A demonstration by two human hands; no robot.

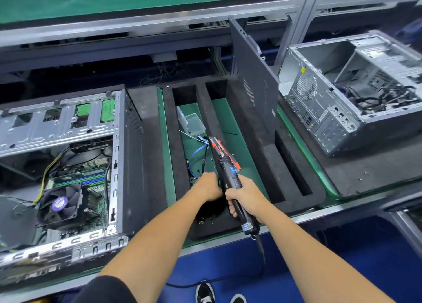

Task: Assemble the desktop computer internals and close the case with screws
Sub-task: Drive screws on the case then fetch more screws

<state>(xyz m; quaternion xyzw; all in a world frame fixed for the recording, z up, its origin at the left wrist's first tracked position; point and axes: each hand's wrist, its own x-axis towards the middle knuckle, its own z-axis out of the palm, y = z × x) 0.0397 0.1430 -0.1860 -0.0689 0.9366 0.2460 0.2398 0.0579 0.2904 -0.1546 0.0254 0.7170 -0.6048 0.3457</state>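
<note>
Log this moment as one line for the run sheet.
stage: fetching screws | right hand: grips electric screwdriver | left hand: down in foam tray, fingers hidden | open case: left, side panel off

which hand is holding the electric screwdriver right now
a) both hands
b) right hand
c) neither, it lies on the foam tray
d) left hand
b: the right hand is wrapped round the body of the electric screwdriver, while the left hand reaches down beside it into the foam tray and is not on the tool.
</note>
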